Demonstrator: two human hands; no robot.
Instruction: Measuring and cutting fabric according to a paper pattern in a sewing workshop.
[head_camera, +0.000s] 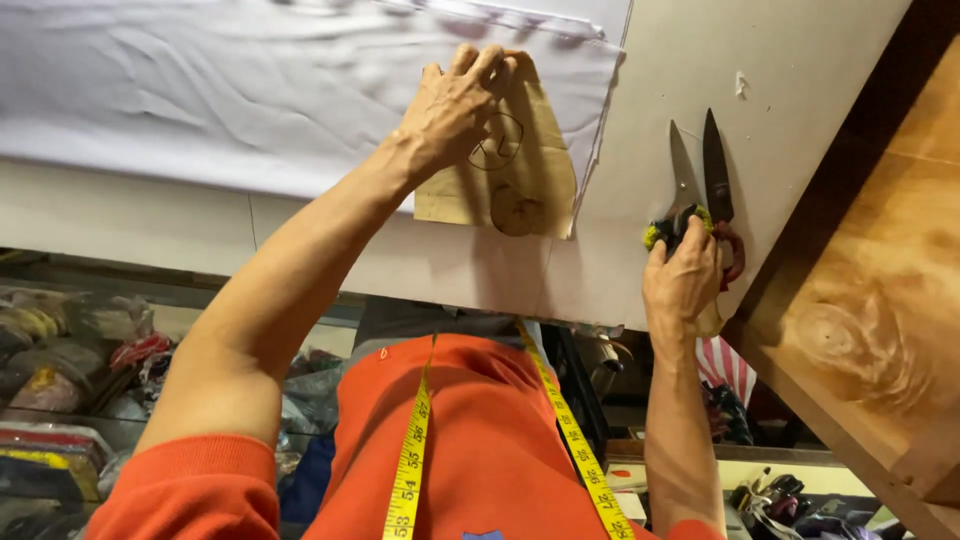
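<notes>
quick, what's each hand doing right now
left hand: open, pressed flat on the brown paper pattern over the white fabric
right hand: closed on the scissors handles

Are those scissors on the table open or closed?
Open. The scissors lie on the table with their two blades spread apart in a narrow V, tips separated, while the right hand grips the handles.

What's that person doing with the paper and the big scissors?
A person in an orange top leans over a pale table. Their left hand presses a brown paper pattern piece flat on white cloth. Their right hand grips the handles of a pair of scissors lying on the table, blades slightly apart. A yellow tape measure hangs around their neck.
</notes>
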